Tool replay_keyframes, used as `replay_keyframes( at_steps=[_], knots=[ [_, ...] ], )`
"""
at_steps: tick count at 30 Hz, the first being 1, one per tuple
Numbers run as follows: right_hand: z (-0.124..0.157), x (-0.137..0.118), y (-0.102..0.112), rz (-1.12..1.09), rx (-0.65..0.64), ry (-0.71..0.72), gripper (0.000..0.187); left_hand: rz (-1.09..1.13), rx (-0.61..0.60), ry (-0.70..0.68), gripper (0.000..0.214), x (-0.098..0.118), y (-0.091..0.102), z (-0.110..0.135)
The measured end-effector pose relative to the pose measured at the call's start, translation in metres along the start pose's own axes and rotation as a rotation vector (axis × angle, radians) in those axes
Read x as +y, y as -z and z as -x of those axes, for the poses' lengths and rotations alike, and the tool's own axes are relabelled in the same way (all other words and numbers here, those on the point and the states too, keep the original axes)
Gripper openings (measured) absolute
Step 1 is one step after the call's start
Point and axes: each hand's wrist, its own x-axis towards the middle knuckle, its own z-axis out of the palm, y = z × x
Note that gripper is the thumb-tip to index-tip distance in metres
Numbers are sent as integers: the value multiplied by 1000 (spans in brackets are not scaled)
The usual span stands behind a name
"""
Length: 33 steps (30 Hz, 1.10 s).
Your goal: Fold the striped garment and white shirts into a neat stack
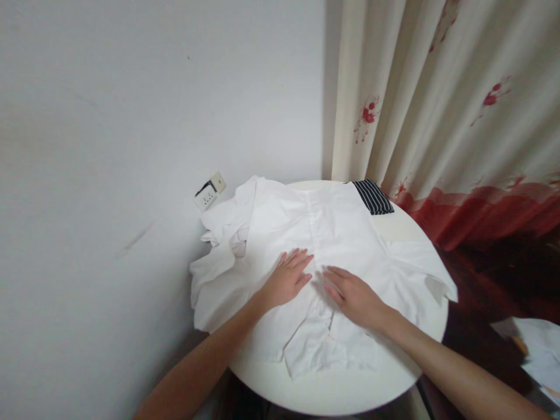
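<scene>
A white shirt (280, 221) lies spread over a round white table (350, 396), its collar end toward me and a sleeve out to each side. My left hand (289, 277) rests flat on the shirt, left of the front seam, with its fingers spread and nothing held. Just right of that seam, my right hand (350, 291) is laid on the cloth, fingers stretched out and slightly blurred. Creases run around the collar (326, 350). The left sleeve (219, 268) is bunched near the wall.
A folded black-and-white striped cloth (374, 198) lies at the table's far right edge. Wall sockets (210, 192) are at the back left. A cream curtain with a red hem (459, 216) hangs behind on the right. Another white item (538, 344) is at the lower right.
</scene>
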Motion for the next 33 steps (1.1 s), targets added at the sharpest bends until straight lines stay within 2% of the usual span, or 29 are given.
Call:
replay_keyframes(
  at_steps=[3,6,8,11,15,19,23,29,33],
  knots=[
    [-22,19,-16,166,111,-96,58,-124,62,89,53,-13,-14,-14],
    [-22,38,-35,243,109,-128,61,-168,95,82,53,-18,-25,-13],
    [-21,43,-40,261,89,-153,61,-170,105,72,54,-19,-27,-10],
    [-32,37,-33,265,17,-220,59,-155,98,67,53,-20,-26,-9],
    [-71,21,-21,232,-13,-231,57,-112,107,80,52,-20,-24,-10],
    [-99,9,-34,192,52,-158,57,-60,125,105,49,-19,-23,-10],
    [-99,8,-53,189,54,-105,58,25,138,122,49,-23,-20,-10],
    [-96,16,-56,184,51,-108,56,146,153,107,45,-30,-17,-13],
    [-97,22,-59,171,60,-89,55,249,209,95,41,-40,2,-5]
  ],
)
